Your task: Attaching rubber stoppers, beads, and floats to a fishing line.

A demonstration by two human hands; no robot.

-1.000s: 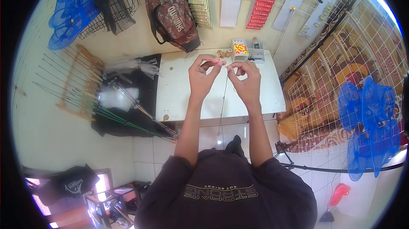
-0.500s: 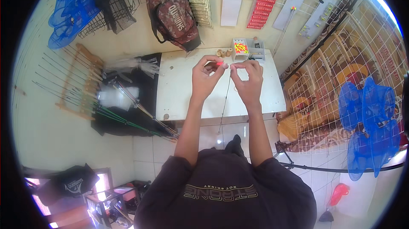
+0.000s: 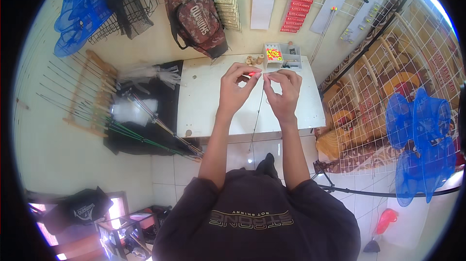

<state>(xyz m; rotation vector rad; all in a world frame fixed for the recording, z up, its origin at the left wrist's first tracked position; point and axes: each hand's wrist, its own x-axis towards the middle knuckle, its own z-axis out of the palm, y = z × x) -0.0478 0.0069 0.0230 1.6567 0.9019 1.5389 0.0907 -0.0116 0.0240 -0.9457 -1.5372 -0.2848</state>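
Note:
Both my hands are raised over a white table (image 3: 204,105). My left hand (image 3: 234,87) pinches a small red-orange float (image 3: 252,73) between thumb and forefinger. My right hand (image 3: 284,91) sits close beside it, fingertips pinched on a thin dark line (image 3: 257,115) that hangs down from between the hands toward the floor. The fingertips of both hands nearly touch. What the right fingers grip besides the line is too small to tell.
A small compartment box (image 3: 283,56) with bright floats and several cork pieces (image 3: 253,59) sit at the table's far edge. A camouflage bag (image 3: 196,13) hangs behind. Fishing rods (image 3: 121,120) lean at left, a wire rack (image 3: 388,81) and blue nets (image 3: 422,134) at right.
My hands have stayed over the table's far part and closed in slightly, fingers shifting on the float and line. Nothing was put down or picked up.

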